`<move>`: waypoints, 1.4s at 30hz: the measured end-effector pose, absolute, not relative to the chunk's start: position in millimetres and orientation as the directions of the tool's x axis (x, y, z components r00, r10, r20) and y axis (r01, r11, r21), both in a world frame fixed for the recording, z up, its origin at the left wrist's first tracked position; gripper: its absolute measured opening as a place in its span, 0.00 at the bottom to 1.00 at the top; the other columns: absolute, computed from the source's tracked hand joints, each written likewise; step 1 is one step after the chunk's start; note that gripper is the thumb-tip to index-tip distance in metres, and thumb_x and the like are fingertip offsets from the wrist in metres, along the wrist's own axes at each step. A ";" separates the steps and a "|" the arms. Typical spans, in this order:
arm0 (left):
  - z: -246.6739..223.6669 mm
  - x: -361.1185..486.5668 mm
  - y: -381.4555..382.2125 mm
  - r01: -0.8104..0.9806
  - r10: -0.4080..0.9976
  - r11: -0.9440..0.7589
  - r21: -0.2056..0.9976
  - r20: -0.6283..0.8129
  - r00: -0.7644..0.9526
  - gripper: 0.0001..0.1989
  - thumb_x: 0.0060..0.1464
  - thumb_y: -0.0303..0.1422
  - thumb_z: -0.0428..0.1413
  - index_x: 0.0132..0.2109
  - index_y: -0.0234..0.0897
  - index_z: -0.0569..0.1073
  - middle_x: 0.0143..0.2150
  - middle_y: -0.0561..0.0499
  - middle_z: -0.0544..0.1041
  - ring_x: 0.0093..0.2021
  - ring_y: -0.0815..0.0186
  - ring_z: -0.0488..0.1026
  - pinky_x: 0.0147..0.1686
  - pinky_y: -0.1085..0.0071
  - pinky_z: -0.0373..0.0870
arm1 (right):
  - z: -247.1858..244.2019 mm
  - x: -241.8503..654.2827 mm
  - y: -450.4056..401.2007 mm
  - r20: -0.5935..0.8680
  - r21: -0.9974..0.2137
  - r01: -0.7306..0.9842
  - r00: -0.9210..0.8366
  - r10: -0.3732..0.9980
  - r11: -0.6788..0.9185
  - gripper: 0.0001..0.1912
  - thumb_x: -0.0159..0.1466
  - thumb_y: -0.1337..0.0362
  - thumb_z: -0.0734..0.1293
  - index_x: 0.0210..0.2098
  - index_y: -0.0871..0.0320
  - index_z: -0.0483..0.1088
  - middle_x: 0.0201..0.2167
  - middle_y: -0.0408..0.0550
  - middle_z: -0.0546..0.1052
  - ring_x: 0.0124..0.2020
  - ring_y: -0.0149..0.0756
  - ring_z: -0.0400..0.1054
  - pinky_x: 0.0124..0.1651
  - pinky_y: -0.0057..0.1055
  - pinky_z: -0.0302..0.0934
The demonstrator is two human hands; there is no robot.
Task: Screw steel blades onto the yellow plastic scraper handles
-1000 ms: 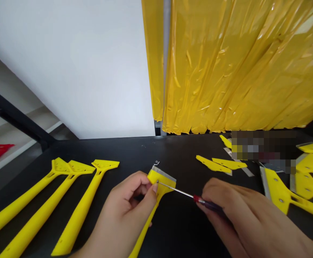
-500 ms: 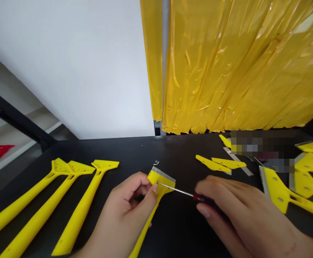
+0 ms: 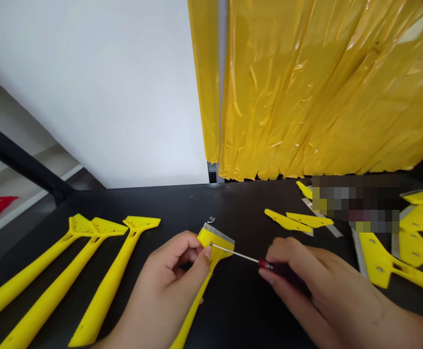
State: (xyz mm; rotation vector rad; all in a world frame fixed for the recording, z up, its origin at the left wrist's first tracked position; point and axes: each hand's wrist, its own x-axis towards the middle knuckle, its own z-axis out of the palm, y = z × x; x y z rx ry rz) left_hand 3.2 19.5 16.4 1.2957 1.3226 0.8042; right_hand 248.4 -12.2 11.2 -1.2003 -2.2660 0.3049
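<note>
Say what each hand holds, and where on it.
Left hand: yellow scraper, by the left side of its head. Right hand: screwdriver, by its handle.

We're up on the wearer's head, a single view, looking forward and down over the black counter (image 3: 242, 312)! Left grip (image 3: 175, 281) and right grip (image 3: 316, 286) sit close to the lens, low in the shot; the counter's far edge cuts across just below mid-picture, and beyond it white panel (image 3: 131, 92) and yellow sheeting (image 3: 305, 97) fill the top half.
</note>
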 end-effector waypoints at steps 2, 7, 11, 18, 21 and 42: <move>15.8 2.9 19.0 0.258 0.961 0.174 0.950 -0.221 0.165 0.17 0.61 0.48 0.59 0.33 0.42 0.72 0.27 0.56 0.69 0.27 0.66 0.65 0.22 0.75 0.71 | 8.5 249.1 -10.6 0.367 -0.391 0.700 -0.477 0.799 0.598 0.05 0.76 0.68 0.60 0.43 0.52 0.64 0.30 0.39 0.74 0.27 0.31 0.71 0.29 0.29 0.62; 14.8 3.1 18.0 0.288 0.969 0.129 0.949 -0.182 0.165 0.16 0.62 0.47 0.58 0.33 0.41 0.73 0.28 0.56 0.68 0.28 0.66 0.66 0.24 0.75 0.69 | 7.6 246.4 -7.6 0.483 -0.349 0.752 -0.367 0.795 0.559 0.08 0.75 0.68 0.60 0.52 0.54 0.63 0.40 0.46 0.76 0.35 0.34 0.75 0.36 0.30 0.68; 13.9 2.9 18.7 0.304 0.972 0.119 0.945 -0.174 0.159 0.16 0.62 0.47 0.58 0.33 0.42 0.72 0.28 0.55 0.69 0.28 0.66 0.66 0.24 0.75 0.68 | 10.7 244.4 -9.9 0.455 -0.322 0.742 -0.423 0.784 0.587 0.05 0.76 0.66 0.59 0.50 0.53 0.64 0.36 0.44 0.76 0.32 0.35 0.75 0.33 0.29 0.68; 14.3 3.6 16.9 0.317 0.974 0.097 0.943 -0.156 0.166 0.16 0.62 0.47 0.58 0.32 0.42 0.71 0.28 0.55 0.69 0.28 0.65 0.66 0.25 0.74 0.68 | 10.4 243.2 -13.6 0.426 -0.373 0.734 -0.408 0.807 0.568 0.03 0.75 0.67 0.60 0.45 0.53 0.64 0.32 0.41 0.76 0.28 0.33 0.74 0.30 0.29 0.67; 14.3 3.6 17.4 0.338 0.976 0.074 0.938 -0.137 0.168 0.16 0.63 0.46 0.58 0.32 0.42 0.71 0.28 0.55 0.68 0.28 0.65 0.66 0.25 0.74 0.67 | 10.7 244.3 -14.1 0.383 -0.428 0.726 -0.393 0.836 0.538 0.04 0.74 0.67 0.60 0.43 0.53 0.65 0.32 0.41 0.76 0.28 0.33 0.74 0.31 0.29 0.67; 16.4 -2.0 13.3 0.504 0.951 -0.283 0.816 0.170 0.260 0.10 0.68 0.36 0.54 0.35 0.43 0.69 0.34 0.53 0.70 0.31 0.66 0.71 0.28 0.73 0.68 | 14.8 233.5 -10.1 -0.320 -0.938 -0.015 -0.349 0.881 -0.347 0.18 0.74 0.49 0.61 0.33 0.52 0.58 0.21 0.31 0.56 0.16 0.23 0.43 0.17 0.20 0.51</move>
